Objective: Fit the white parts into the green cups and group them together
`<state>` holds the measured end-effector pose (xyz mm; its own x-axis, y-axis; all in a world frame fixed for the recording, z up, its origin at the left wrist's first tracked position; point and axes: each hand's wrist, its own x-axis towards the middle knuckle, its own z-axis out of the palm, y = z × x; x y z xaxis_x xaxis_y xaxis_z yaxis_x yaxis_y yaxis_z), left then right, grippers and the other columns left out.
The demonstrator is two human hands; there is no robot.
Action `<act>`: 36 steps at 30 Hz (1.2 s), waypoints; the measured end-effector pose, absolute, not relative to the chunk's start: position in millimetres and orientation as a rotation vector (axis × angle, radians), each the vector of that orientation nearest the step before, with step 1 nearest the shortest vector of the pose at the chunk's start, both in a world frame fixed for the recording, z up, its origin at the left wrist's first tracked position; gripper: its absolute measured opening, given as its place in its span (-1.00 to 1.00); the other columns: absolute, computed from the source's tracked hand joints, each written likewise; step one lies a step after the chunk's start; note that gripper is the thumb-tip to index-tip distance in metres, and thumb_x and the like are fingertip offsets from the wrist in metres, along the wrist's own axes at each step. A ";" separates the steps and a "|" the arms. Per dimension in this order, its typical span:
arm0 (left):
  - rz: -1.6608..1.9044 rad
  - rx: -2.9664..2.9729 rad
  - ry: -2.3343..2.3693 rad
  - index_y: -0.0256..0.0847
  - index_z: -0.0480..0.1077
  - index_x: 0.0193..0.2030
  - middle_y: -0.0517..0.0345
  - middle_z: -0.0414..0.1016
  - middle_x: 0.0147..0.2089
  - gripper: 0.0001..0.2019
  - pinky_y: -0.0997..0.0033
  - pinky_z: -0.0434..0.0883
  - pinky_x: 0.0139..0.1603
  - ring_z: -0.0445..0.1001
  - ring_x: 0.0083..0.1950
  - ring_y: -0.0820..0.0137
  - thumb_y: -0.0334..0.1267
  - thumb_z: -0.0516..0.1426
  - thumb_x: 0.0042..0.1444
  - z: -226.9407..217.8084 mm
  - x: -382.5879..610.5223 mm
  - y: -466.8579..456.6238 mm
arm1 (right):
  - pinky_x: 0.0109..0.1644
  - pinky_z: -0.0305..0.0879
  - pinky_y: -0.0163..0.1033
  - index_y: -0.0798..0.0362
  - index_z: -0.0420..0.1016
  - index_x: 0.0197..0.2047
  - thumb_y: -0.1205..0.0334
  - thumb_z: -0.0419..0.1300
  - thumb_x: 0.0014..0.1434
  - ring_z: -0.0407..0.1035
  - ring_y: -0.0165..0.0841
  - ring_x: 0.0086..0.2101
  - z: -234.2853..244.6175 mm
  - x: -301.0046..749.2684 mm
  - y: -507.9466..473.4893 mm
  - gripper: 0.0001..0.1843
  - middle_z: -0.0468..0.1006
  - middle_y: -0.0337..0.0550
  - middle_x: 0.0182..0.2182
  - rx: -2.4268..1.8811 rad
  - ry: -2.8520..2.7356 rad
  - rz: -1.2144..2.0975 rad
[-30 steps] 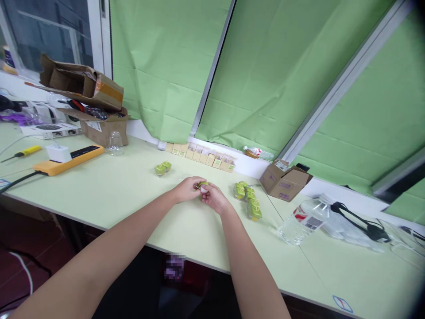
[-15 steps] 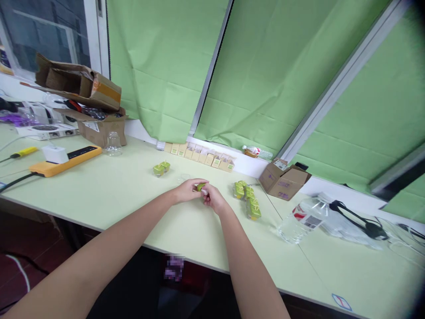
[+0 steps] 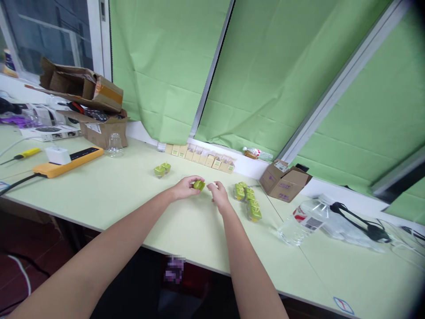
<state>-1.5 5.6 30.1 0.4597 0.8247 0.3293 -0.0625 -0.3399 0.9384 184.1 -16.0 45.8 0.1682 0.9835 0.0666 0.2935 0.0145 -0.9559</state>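
Note:
Above the middle of the table, my left hand holds a small green lid-like piece between thumb and fingers. Just to its right, my right hand is closed in a pinch on a small white piece, too small to name. A narrow gap separates the two hands. Small clear tubs with green lids stand in a cluster right of my right hand. A pair of the same green-lidded tubs sits beyond my left hand. Behind the left hand, a clear, faint item is mostly hidden.
Small cardboard boxes line the wall. To the right are an open carton, a large clear water bottle and a headset. On the left lie an orange power strip, a clear jar and stacked cartons.
My hands were together around the green piece; now they have parted. The right hand has moved slightly right with the white piece, and the green piece stays in my left hand.

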 end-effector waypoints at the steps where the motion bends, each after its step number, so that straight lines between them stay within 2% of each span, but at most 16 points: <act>1: 1.070 1.659 0.670 -0.19 0.43 0.06 -0.05 0.45 0.12 -0.48 0.26 0.44 -0.04 0.53 -0.06 0.29 -0.28 0.32 -0.12 29.3 -1.0 6.1 | -0.39 0.11 -0.28 -0.05 0.41 -0.31 -0.01 0.21 -0.06 0.23 -0.36 -0.48 44.4 185.9 -14.9 -0.73 0.39 -0.30 -0.52 -1.555 -1.345 0.731; 4: 1.095 1.645 0.684 -0.20 0.43 0.06 -0.03 0.47 0.06 -0.46 0.29 0.45 -0.07 0.52 -0.10 0.32 -0.28 0.33 -0.14 26.3 0.4 9.4 | -0.30 0.14 -0.22 -0.06 0.42 -0.37 0.01 0.23 -0.04 0.34 -0.26 -0.37 36.8 190.1 -12.7 -0.79 0.49 -0.19 -0.44 -1.716 -1.497 0.447; 8: 1.110 1.601 0.691 -0.20 0.41 0.07 0.03 0.49 -0.03 -0.45 0.30 0.45 -0.08 0.50 -0.11 0.33 -0.29 0.33 -0.14 25.3 0.7 12.5 | -0.17 0.16 -0.15 -0.05 0.37 -0.49 0.13 0.33 -0.12 0.39 -0.13 -0.22 25.6 193.5 -13.6 -0.80 0.49 -0.08 -0.45 -1.770 -1.601 0.428; 11: 1.117 1.578 0.695 -0.21 0.41 0.06 0.03 0.49 -0.03 -0.45 0.29 0.44 -0.07 0.50 -0.12 0.34 -0.31 0.34 -0.15 27.9 0.9 11.0 | -0.03 0.17 -0.07 -0.04 0.45 -0.37 0.13 0.36 -0.14 0.35 -0.05 -0.11 26.8 192.5 -16.4 -0.76 0.49 -0.01 -0.34 -1.755 -1.580 0.364; 14: 1.155 1.589 0.702 -0.22 0.40 0.06 0.00 0.48 0.01 -0.46 0.30 0.44 -0.06 0.51 -0.10 0.34 -0.33 0.33 -0.14 30.5 1.5 8.4 | 0.10 0.15 -0.04 -0.03 0.51 -0.24 0.07 0.28 0.01 0.29 -0.08 -0.03 35.8 186.5 -18.8 -0.76 0.45 0.03 -0.19 -1.613 -1.572 0.182; 17: 1.197 1.603 0.689 -0.23 0.39 0.06 -0.01 0.47 0.02 -0.47 0.28 0.44 -0.03 0.52 -0.08 0.33 -0.33 0.32 -0.12 31.0 3.6 6.9 | 0.17 0.13 -0.06 -0.05 0.57 -0.31 0.08 0.20 0.12 0.27 -0.14 -0.02 41.7 177.2 -19.1 -0.83 0.44 -0.03 -0.17 -1.437 -1.649 0.158; 19: 1.205 1.616 0.663 -0.24 0.39 0.06 -0.02 0.47 0.01 -0.48 0.27 0.45 -0.01 0.52 -0.07 0.32 -0.33 0.32 -0.11 30.2 6.5 6.3 | 0.19 0.12 -0.05 -0.06 0.60 -0.35 0.11 0.24 0.09 0.25 -0.15 0.00 41.3 171.9 -18.0 -0.86 0.45 -0.05 -0.15 -1.351 -1.661 0.215; 22: 1.214 1.633 0.616 -0.26 0.40 0.05 -0.06 0.47 0.04 -0.49 0.25 0.47 0.00 0.52 -0.04 0.29 -0.31 0.32 -0.11 27.8 13.1 4.6 | 0.18 0.15 -0.07 -0.07 0.63 -0.41 0.15 0.30 0.00 0.28 -0.16 0.01 37.8 168.2 -15.0 -0.91 0.47 -0.06 -0.14 -1.291 -1.548 0.350; 26: 1.264 1.677 0.604 -0.27 0.41 0.09 -0.14 0.46 0.10 -0.47 0.20 0.49 0.01 0.52 0.02 0.20 -0.29 0.32 -0.09 23.6 22.1 2.0 | 0.06 0.27 -0.15 -0.05 0.63 -0.45 0.18 0.30 -0.06 0.37 -0.21 -0.02 35.8 168.8 -10.9 -0.92 0.49 -0.10 -0.09 -1.347 -1.429 0.506; 36: 1.296 1.795 0.630 -0.23 0.38 0.19 -0.07 0.52 0.08 -0.47 0.19 0.50 0.07 0.51 0.08 0.19 -0.29 0.26 0.04 17.7 28.1 1.4 | 0.04 0.31 -0.20 0.02 0.58 -0.47 0.16 0.29 -0.13 0.38 -0.20 0.01 33.7 170.4 -7.9 -0.87 0.47 -0.10 0.04 -1.360 -1.237 0.684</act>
<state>28.1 1.4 17.7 0.3463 0.7752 0.5284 -0.0630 -0.5427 0.8375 170.4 -7.9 33.7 0.2825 0.9263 0.2495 0.2813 0.1686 -0.9447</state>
